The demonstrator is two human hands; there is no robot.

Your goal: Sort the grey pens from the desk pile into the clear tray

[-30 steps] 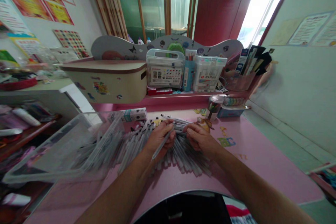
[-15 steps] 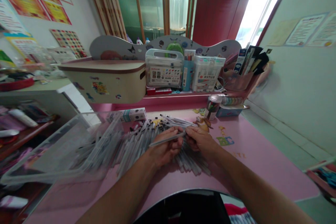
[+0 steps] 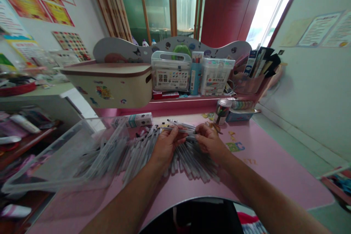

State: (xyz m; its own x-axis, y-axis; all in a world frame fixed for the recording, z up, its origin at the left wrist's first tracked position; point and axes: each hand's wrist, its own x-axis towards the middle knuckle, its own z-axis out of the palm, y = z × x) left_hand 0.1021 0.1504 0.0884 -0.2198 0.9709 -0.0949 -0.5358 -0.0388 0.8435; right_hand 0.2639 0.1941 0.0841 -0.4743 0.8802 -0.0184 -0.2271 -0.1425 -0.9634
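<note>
Between my two hands a slim, pale pen lies nearly level. My left hand pinches its left part between thumb and fingers. The fingertips of my right hand close on its right end. Beneath and beside the hands, many similar pens lie fanned across the pink desk. Another spread of pens with dark tips lies left of my left hand. Further left, a clear plastic bin holds more of them, blurred.
Behind the pens lies a white and teal box. A clear jar stands at the back right beside a blue box. On the shelf are a lidded cream bin, a marker case and a pen holder.
Both hands still hold a pen. My left hand has turned and moved up a little, now with its thumb on top. The pen has gone from slanted to nearly level.
</note>
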